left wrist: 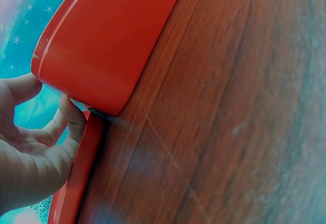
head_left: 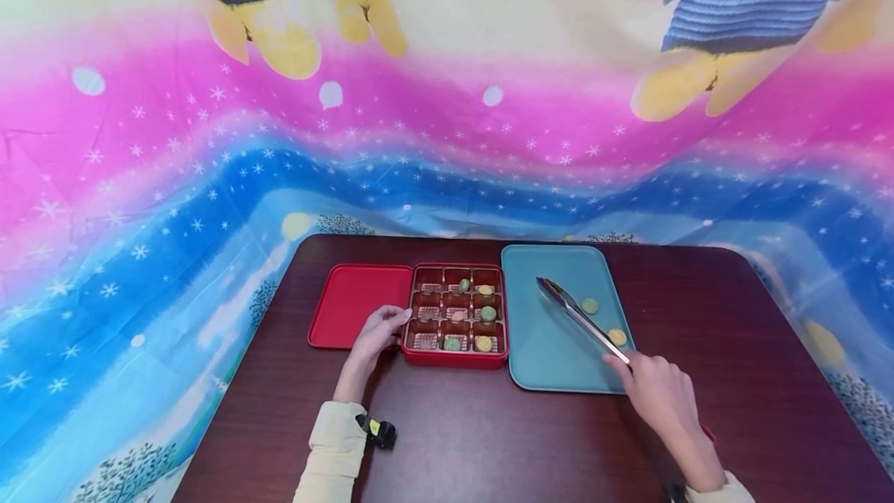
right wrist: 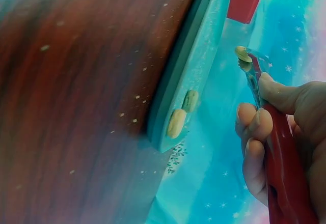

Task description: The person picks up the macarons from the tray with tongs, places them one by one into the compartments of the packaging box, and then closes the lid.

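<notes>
My left hand [head_left: 380, 332] rests at the left side of a red box [head_left: 454, 360], its fingertips right at the wall near the front corner. Inside the box, a brown divided insert holds several green, yellow and pink macarons, one to a filled compartment. With its fingers curled round the red handle, my right hand [head_left: 660, 390] holds metal tongs [head_left: 590, 327] slanting over the teal tray [head_left: 552, 367]. A pale yellow-green piece [right wrist: 243, 54] shows at the tongs' tips in the right wrist view. On the tray's right side lie a green macaron [head_left: 590, 306] and a yellow macaron [head_left: 618, 338].
A red lid [head_left: 363, 293] lies flat at the box's left, and the teal tray sits close on its right. All stand on a dark brown wooden table [head_left: 447, 425]. Behind it hangs a printed cloth [head_left: 447, 130] with bears and snowflakes.
</notes>
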A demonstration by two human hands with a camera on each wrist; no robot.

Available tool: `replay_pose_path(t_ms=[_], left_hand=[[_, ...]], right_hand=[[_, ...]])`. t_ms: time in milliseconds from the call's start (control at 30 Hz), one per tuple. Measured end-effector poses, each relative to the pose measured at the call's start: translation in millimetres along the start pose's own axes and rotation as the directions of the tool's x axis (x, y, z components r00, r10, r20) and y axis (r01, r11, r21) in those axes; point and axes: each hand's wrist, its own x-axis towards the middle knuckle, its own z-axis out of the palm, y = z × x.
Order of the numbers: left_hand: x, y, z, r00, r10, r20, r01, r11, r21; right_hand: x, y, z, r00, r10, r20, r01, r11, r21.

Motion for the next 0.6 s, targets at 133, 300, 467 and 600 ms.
replay_pose_path(t_ms=[133, 300, 467, 600], left_hand=[[-1.3, 0.5, 0.8, 1.000, -0.001, 0.005, 0.001, 1.000, 0.002], [-2.8, 1.2, 0.8, 1.000, -0.004, 0.003, 0.004, 1.000, 0.009], [-2.3, 1.3, 0.7, 1.000, 0.002, -0.002, -0.002, 1.000, -0.002], [0.1, -0.7, 0.0, 1.000, 0.003, -0.002, -0.003, 1.000, 0.001]], right_hand=[[4.4, -6, -2, 1.000, -0.004, 0.015, 0.004, 1.000, 0.011], [8.5, -12, -1, 1.000, -0.010, 0.027, 0.010, 1.000, 0.026], [12.4, -14, -1, 1.000, -0.018, 0.022, 0.017, 0.999, 0.027], [14.5, -17, 0, 0.999, -0.036, 0.001, 0.035, 0.999, 0.022]])
